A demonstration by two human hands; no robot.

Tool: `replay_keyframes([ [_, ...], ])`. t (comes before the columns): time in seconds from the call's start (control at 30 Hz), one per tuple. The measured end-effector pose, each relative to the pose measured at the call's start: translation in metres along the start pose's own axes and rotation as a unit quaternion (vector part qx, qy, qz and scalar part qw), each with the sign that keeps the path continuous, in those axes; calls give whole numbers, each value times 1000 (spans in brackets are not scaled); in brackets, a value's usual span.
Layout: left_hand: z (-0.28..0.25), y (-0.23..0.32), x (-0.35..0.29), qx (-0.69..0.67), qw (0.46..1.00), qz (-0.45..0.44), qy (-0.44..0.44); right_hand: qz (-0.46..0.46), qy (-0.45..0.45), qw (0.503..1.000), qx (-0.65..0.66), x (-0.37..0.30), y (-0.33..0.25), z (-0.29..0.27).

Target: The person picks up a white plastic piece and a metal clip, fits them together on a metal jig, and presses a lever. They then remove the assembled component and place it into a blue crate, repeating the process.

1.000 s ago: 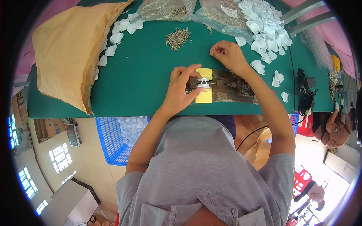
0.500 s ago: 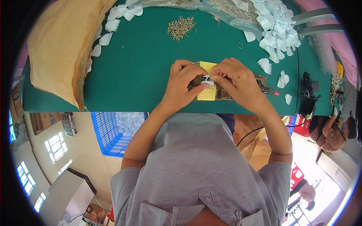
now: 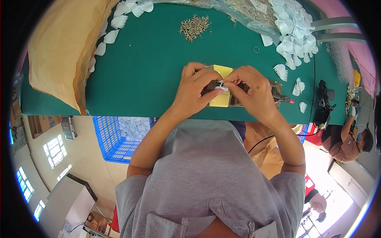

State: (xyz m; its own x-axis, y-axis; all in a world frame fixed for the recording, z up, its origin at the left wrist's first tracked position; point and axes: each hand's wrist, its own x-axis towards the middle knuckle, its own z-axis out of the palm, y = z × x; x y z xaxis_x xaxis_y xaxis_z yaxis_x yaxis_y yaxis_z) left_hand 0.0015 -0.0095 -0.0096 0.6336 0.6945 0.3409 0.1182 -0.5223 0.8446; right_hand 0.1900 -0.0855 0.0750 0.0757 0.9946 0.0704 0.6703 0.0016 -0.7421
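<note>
Both hands meet at a small white plastic piece (image 3: 222, 89) above a brown, tape-wrapped block (image 3: 235, 100). My left hand (image 3: 193, 90) is closed, with thumb and fingers pinching the white piece from its left side. From the other side my right hand (image 3: 253, 88) presses thumb and forefinger together at the piece's upper edge; anything small between those fingertips is hidden. A yellow strip (image 3: 219, 101) wraps across the block under the fingers. At the block's right end a dark tool with a red tip (image 3: 291, 101) sticks out.
Small metal springs (image 3: 194, 27) lie in a pile ahead. White toothed shells (image 3: 295, 29) are heaped at far right, with several strays nearby. A large brown paper bag (image 3: 59, 55) stands at left. Black cables (image 3: 323, 105) lie at right; a blue basket (image 3: 109, 139) is below the table edge.
The whole view has shifted slightly. Both hands stay at the white piece, with only small finger movements.
</note>
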Motion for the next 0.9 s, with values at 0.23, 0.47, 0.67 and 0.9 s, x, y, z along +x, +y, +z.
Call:
replay_keyframes([
  [0.23,-1,-2,-1,-8,1000,1,-12,35,-34,999,-17,7,-8,-7],
  [0.47,-1,-2,1,-11,1000,13,-20,154,-138,978,-7,31,-14,-17],
  [0.67,-1,-1,5,-25,999,9,-21,174,-147,973,16,32,-8,-17],
  [0.9,-3,3,11,-28,999,6,-34,188,-177,966,26,39,-7,-21],
])
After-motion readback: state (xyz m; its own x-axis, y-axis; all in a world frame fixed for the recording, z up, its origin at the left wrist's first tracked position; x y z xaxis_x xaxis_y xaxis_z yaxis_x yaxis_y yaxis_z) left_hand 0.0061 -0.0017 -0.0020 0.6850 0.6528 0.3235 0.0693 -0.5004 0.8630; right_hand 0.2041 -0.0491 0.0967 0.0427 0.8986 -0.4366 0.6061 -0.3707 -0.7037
